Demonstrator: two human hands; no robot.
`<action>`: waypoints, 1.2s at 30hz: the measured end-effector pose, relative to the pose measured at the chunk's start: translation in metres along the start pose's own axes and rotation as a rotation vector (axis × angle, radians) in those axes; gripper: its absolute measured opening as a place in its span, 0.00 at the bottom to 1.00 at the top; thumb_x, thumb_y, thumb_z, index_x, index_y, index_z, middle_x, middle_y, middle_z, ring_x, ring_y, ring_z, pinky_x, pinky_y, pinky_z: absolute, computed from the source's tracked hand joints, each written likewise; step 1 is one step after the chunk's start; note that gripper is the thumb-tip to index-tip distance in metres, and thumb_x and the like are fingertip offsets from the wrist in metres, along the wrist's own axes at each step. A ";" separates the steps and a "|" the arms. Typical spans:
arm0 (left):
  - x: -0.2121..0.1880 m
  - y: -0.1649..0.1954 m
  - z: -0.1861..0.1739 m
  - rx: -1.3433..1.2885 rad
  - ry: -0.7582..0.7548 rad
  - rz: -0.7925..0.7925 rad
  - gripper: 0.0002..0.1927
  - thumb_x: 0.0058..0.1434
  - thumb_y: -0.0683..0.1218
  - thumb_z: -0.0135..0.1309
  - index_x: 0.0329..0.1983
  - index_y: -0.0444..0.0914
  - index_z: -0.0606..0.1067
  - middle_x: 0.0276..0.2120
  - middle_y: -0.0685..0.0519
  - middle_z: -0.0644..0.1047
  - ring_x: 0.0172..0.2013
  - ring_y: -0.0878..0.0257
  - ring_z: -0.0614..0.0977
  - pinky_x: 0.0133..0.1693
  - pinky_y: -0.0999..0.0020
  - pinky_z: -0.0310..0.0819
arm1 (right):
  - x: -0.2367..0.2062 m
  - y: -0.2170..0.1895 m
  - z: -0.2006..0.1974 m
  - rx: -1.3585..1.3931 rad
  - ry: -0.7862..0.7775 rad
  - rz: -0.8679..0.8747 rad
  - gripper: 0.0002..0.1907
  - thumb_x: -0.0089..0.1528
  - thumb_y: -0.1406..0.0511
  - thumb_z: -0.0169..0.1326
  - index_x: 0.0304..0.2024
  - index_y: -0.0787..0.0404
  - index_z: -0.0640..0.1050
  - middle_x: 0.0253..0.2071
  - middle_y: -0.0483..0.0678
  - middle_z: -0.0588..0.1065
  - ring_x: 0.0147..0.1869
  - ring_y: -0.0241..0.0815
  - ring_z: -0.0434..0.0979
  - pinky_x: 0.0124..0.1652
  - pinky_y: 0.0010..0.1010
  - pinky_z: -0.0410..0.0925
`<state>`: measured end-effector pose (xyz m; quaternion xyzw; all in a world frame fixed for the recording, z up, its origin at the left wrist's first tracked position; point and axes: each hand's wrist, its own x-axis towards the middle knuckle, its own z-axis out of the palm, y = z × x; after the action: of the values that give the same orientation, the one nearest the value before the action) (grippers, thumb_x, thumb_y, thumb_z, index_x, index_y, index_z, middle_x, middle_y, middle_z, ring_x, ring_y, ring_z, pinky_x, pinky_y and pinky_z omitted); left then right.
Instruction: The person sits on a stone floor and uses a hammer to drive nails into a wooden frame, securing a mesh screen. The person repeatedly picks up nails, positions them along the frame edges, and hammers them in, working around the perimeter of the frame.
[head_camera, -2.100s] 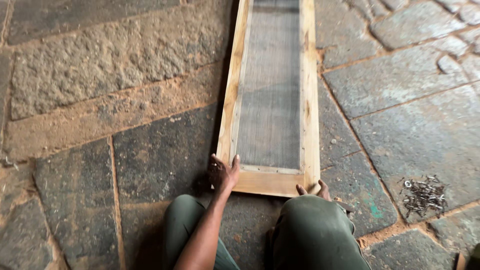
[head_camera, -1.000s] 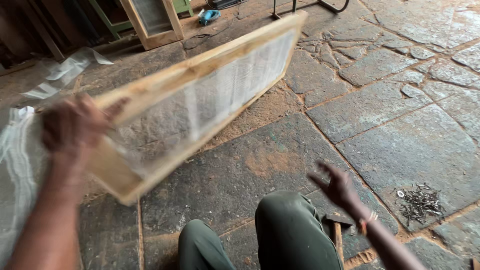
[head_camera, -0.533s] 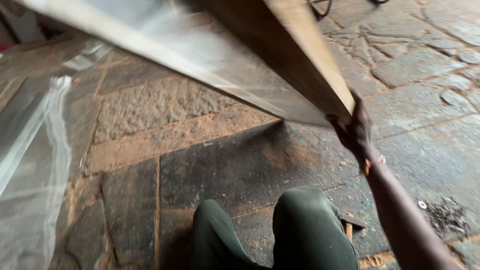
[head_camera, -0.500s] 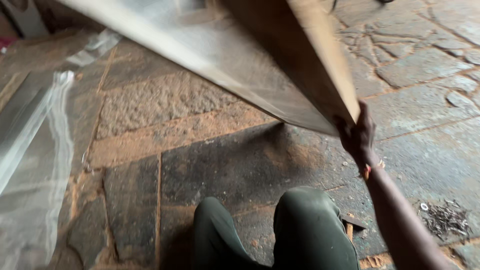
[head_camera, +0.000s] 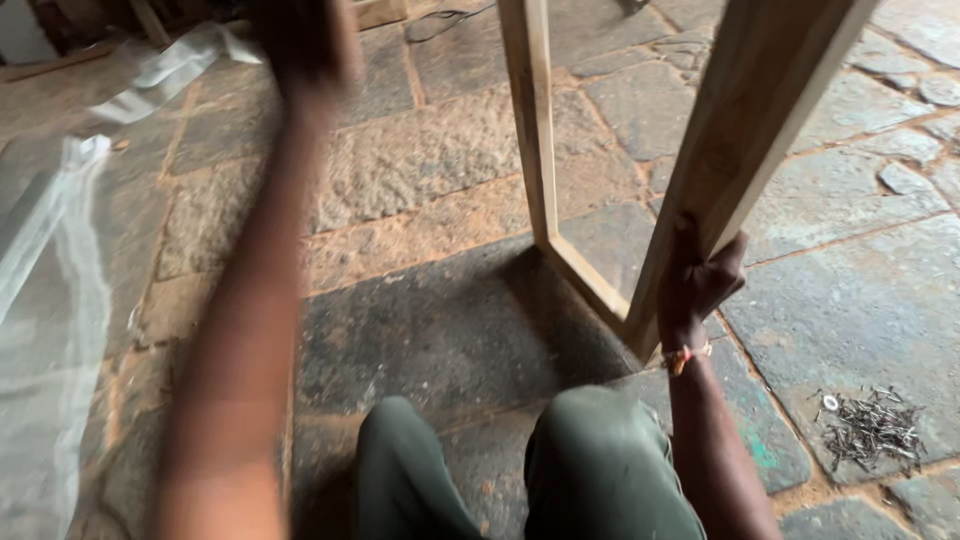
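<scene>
Tilted overhead half a second ago, long pale wooden mesh frame (head_camera: 640, 150) now stands upright, lower corner gripped by right hand (head_camera: 700, 285); left hand (head_camera: 305, 40) raised, blurred, grip unclear.

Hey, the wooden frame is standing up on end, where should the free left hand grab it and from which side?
Probably the far side rail of the wooden frame, from the left. The right hand already grips the near rail low down, and the left hand is raised on that side.

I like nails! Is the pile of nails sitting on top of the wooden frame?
No, the nails lie on the stone floor, apart from the wooden frame.
</scene>
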<state>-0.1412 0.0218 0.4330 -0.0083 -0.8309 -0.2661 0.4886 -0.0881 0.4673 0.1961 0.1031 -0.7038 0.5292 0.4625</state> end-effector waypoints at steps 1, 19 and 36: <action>-0.028 -0.017 0.032 -0.106 -0.082 -0.069 0.51 0.70 0.77 0.30 0.77 0.34 0.40 0.77 0.39 0.47 0.76 0.47 0.50 0.73 0.56 0.42 | -0.001 0.004 0.000 0.000 0.010 0.007 0.20 0.72 0.57 0.57 0.56 0.66 0.70 0.45 0.56 0.76 0.46 0.47 0.79 0.46 0.40 0.74; -0.272 -0.132 0.349 -0.472 -0.769 -0.838 0.45 0.69 0.78 0.19 0.33 0.38 0.71 0.22 0.56 0.66 0.25 0.67 0.68 0.28 0.64 0.66 | -0.027 0.186 -0.078 0.028 0.119 0.562 0.29 0.74 0.46 0.40 0.56 0.65 0.70 0.44 0.54 0.74 0.44 0.43 0.77 0.45 0.37 0.73; -0.399 -0.138 0.145 -0.370 -0.205 -0.760 0.31 0.74 0.62 0.40 0.20 0.40 0.58 0.17 0.60 0.53 0.23 0.70 0.54 0.26 0.64 0.44 | 0.008 0.190 0.034 0.121 -0.371 0.641 0.27 0.82 0.49 0.40 0.39 0.64 0.70 0.26 0.46 0.70 0.26 0.34 0.70 0.26 0.26 0.64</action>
<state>-0.0880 0.0672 -0.0075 0.1843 -0.7574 -0.5695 0.2611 -0.2312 0.5210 0.0781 -0.0011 -0.7395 0.6602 0.1312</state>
